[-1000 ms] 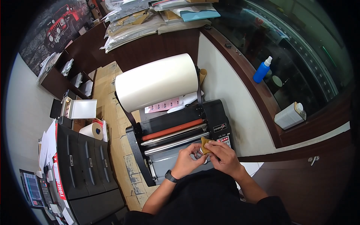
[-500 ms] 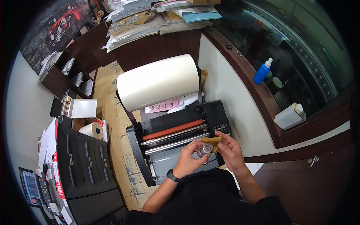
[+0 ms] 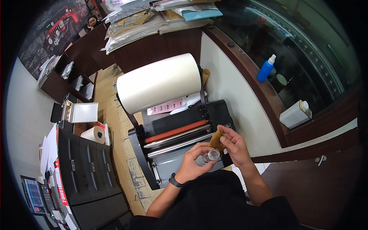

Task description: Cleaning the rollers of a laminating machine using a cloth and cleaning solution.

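Observation:
My left hand [image 3: 192,165], with a dark watch at its wrist, is closed around a small clear jar [image 3: 211,155]. The jar's round mouth or end faces up toward me; what is inside cannot be made out. Just right of it, my right hand [image 3: 234,147] pinches a folded yellow-brown cloth [image 3: 217,140] between thumb and fingers. One edge of the cloth comes close to the jar and the left fingertips. Both hands are above the front of a black roller laminator [image 3: 174,119], which has a red roller, shiny metal rollers and a large white film roll [image 3: 161,84].
Dark drawers [image 3: 86,165] of a large machine stand at left. On the right ledge are a blue spray bottle [image 3: 265,69] and a white can [image 3: 296,115]. Stacked packages [image 3: 138,30] lie on the far counter. A brown door [image 3: 303,184] is at lower right.
My right hand has shifted slightly up and turned the cloth more upright, away from the jar. The jar has tipped a little in my left hand. The whole view has moved slightly.

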Demonstrator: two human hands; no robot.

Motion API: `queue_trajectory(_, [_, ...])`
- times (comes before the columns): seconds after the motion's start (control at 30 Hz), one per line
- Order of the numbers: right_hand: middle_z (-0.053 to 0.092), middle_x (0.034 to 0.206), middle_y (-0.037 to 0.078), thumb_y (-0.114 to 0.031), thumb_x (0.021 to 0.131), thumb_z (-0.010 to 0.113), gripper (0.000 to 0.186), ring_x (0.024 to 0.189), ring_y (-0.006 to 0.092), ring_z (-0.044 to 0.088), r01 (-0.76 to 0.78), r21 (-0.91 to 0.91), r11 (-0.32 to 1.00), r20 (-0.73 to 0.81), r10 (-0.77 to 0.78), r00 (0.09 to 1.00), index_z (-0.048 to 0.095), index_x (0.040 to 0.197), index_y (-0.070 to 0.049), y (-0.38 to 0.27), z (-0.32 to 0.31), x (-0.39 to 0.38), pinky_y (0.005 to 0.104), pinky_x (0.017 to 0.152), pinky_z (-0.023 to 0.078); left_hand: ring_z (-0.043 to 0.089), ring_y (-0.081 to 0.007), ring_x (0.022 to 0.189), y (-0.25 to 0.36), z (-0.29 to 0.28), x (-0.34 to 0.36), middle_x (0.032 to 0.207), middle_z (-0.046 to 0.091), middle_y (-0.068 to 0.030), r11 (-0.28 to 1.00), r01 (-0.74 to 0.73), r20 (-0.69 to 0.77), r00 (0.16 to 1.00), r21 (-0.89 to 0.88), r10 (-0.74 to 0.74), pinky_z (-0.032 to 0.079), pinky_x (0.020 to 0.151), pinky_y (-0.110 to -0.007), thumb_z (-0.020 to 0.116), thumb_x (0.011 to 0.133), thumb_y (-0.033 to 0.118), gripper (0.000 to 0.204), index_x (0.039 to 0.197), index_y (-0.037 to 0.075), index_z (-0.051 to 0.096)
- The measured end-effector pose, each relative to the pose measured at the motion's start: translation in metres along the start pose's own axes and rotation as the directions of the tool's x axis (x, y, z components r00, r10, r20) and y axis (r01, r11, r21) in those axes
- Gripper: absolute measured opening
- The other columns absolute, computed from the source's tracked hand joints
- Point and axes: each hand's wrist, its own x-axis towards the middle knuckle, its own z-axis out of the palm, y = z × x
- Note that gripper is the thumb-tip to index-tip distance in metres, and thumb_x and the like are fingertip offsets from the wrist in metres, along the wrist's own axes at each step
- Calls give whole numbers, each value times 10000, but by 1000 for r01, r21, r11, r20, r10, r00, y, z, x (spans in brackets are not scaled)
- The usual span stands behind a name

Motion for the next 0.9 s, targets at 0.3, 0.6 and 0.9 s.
queue_trajectory(0.3, [664, 1122, 168, -175, 903, 715, 339, 1039, 314, 664, 96, -876, 472, 199, 173, 965, 648, 1191, -10, 118, -54, -6, 403, 865, 532, 621, -181, 1144, 11, -7, -10, 1280, 575, -114, 1000, -2, -76, 997, -22, 0, 516, 974, -305, 807, 762, -33, 461, 1199, -22, 660])
queue_trajectory(0.6, [587, 1162, 202, -148, 808, 759, 400, 1090, 395, 617, 258, -945, 199, 312, 326, 892, 650, 1168, -11, 154, -71, -6, 465, 944, 520, 616, -181, 1161, 14, -8, -11, 1298, 558, -116, 995, -31, -123, 992, -93, 19, 517, 1000, -317, 795, 774, -50, 460, 1208, -25, 643])
queue_trajectory(0.9, [645, 1123, 87, 19, 831, 754, 361, 930, 122, 640, 450, -493, 744, 369, -290, 883, 683, 1182, -29, -82, 5, -18, 264, 785, 543, 647, -185, 1112, 21, -3, -5, 1283, 596, -130, 997, -24, -143, 990, -71, 13, 543, 932, -299, 817, 766, 4, 460, 1202, -11, 670])
